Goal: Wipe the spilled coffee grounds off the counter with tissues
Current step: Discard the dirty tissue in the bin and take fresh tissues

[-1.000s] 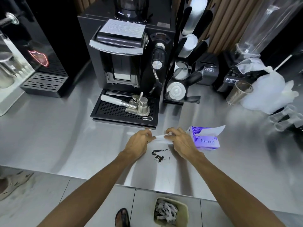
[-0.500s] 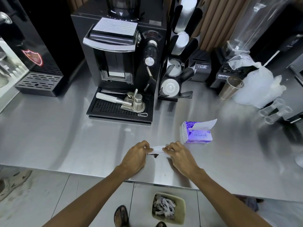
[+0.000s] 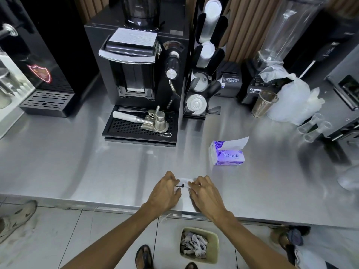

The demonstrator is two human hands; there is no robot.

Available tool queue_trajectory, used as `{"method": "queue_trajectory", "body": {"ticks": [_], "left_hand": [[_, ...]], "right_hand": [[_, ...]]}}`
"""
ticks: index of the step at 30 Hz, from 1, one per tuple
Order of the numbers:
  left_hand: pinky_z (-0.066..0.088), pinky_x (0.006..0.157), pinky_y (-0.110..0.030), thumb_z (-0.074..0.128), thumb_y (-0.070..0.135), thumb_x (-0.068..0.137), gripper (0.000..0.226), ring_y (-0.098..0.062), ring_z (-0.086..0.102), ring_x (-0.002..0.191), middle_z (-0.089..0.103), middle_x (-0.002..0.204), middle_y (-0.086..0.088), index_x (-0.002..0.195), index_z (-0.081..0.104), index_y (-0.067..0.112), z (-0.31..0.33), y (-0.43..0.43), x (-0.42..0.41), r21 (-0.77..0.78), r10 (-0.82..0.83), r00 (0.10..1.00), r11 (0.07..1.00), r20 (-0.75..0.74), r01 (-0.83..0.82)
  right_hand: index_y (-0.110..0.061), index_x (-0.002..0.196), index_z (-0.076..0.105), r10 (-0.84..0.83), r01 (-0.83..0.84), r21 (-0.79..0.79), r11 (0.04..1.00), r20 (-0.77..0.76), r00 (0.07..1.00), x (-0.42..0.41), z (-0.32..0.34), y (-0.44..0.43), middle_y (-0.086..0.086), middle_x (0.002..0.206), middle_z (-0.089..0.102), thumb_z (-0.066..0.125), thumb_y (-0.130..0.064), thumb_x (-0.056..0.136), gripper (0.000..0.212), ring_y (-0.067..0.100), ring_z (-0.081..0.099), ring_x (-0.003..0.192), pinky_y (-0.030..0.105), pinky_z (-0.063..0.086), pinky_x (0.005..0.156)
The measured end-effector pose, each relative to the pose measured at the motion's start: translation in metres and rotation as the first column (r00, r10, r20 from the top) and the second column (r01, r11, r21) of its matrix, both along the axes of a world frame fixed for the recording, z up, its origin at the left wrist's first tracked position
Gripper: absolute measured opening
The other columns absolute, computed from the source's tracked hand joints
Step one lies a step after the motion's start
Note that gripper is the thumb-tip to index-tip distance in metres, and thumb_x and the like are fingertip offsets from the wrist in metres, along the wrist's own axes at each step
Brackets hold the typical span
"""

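A white tissue (image 3: 184, 180) lies on the steel counter (image 3: 77, 171) near its front edge. My left hand (image 3: 165, 191) pinches its left end and my right hand (image 3: 204, 191) pinches its right end. A small dark streak of coffee grounds (image 3: 180, 185) shows between my fingers, at the tissue's near edge. The purple tissue pack (image 3: 228, 153) sits farther back on the right, with one sheet sticking up from it.
A black coffee machine with a drip tray (image 3: 139, 129) holding a portafilter stands behind. A cup dispenser (image 3: 204, 65), a metal cup (image 3: 264, 102), a blender and plastic bags are at the back right. On the floor below the counter edge is a bin (image 3: 198, 245) holding used tissues.
Both hands dragged the tissue toward the counter's front edge, over the grounds. The wide dark smear has shrunk to a small streak at the tissue. The tissue pack is now farther from my hands.
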State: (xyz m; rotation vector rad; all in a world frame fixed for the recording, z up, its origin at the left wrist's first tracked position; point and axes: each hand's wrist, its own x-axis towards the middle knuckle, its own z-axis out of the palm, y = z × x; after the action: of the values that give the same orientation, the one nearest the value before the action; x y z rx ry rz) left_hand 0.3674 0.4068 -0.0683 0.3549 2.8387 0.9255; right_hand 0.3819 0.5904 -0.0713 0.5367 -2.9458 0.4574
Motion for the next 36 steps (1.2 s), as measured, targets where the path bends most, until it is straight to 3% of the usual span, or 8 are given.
{"method": "queue_trajectory", "body": {"ticks": [3,6,12,16,20,26,31,36], "left_hand": [[0.050,0.078,-0.021,0.056,0.011,0.089,0.021,-0.005,0.063,0.079,0.056,0.103,0.006,0.104,0.070,0.009,0.001,-0.006,-0.003,0.063,0.020,1.000,0.998,0.021,-0.021],[0.050,0.073,-0.015,0.057,0.007,0.088,0.015,0.009,0.058,0.075,0.056,0.090,0.017,0.099,0.068,0.009,-0.001,-0.014,-0.013,0.122,0.061,0.997,0.990,0.036,-0.065],[0.053,0.076,-0.041,0.057,0.009,0.093,0.009,-0.014,0.059,0.076,0.061,0.089,0.000,0.095,0.066,0.007,0.005,-0.018,-0.025,0.089,-0.009,1.000,0.996,-0.028,0.011],[0.053,0.070,-0.028,0.065,0.008,0.084,0.015,-0.022,0.058,0.082,0.061,0.090,-0.004,0.096,0.074,0.007,0.009,-0.020,-0.017,-0.098,-0.154,0.965,0.986,-0.213,0.136],[0.050,0.068,-0.018,0.071,0.014,0.059,0.029,-0.017,0.058,0.076,0.062,0.084,0.001,0.088,0.074,0.017,0.006,-0.023,-0.008,-0.262,-0.288,0.931,0.938,-0.224,0.227],[0.056,0.067,-0.032,0.072,-0.012,0.060,0.041,-0.031,0.062,0.082,0.066,0.092,-0.016,0.099,0.067,0.000,0.014,-0.028,0.003,-0.175,-0.317,0.941,0.940,-0.119,0.294],[0.032,0.060,-0.026,0.051,-0.007,0.076,0.023,-0.029,0.052,0.070,0.060,0.076,-0.012,0.083,0.063,0.010,0.021,-0.022,-0.005,-0.189,-0.227,0.974,0.957,-0.006,0.221],[0.030,0.060,-0.028,0.051,0.001,0.087,0.027,-0.033,0.045,0.068,0.040,0.064,-0.008,0.068,0.046,0.020,0.029,-0.018,-0.005,-0.248,-0.169,0.985,0.954,0.033,0.171]], "right_hand": [[-0.020,0.090,0.075,-0.015,0.014,-0.034,0.999,-0.016,1.000,-0.007,0.002,0.002,-0.002,0.075,0.058,0.076,-0.005,0.077,0.020,0.020,0.051,0.071,0.029,0.050,0.053],[-0.023,0.098,0.074,-0.032,0.031,-0.041,0.999,-0.033,0.999,-0.018,0.016,0.005,-0.003,0.075,0.063,0.068,-0.008,0.084,0.021,0.021,0.052,0.076,0.031,0.050,0.066],[-0.016,0.101,0.076,0.011,-0.010,-0.020,1.000,0.067,0.998,-0.038,0.010,0.006,0.002,0.092,0.068,0.068,-0.005,0.085,0.021,0.023,0.060,0.082,0.035,0.056,0.066],[-0.018,0.098,0.076,0.040,-0.045,0.044,0.998,0.120,0.992,-0.033,0.005,0.005,0.002,0.098,0.066,0.070,-0.007,0.082,0.021,0.022,0.063,0.083,0.030,0.057,0.065],[-0.013,0.101,0.073,0.013,-0.028,0.088,0.996,0.164,0.986,-0.016,0.013,-0.007,0.008,0.100,0.060,0.058,-0.012,0.085,0.023,0.025,0.060,0.086,0.031,0.056,0.064],[-0.003,0.099,0.065,-0.068,0.088,-0.039,0.995,0.361,0.930,-0.006,0.017,-0.021,0.012,0.102,0.048,0.040,-0.020,0.089,0.032,0.030,0.056,0.092,0.036,0.050,0.084],[-0.007,0.119,0.063,-0.109,0.139,-0.026,0.990,0.483,0.869,-0.017,0.010,-0.023,0.013,0.109,0.046,0.042,0.000,0.091,0.036,0.029,0.057,0.100,0.032,0.049,0.091],[-0.008,0.108,0.072,-0.157,0.197,-0.029,0.980,0.500,0.852,-0.028,0.014,-0.025,0.015,0.102,0.061,0.055,-0.001,0.085,0.030,0.029,0.062,0.093,0.027,0.050,0.078]]}}
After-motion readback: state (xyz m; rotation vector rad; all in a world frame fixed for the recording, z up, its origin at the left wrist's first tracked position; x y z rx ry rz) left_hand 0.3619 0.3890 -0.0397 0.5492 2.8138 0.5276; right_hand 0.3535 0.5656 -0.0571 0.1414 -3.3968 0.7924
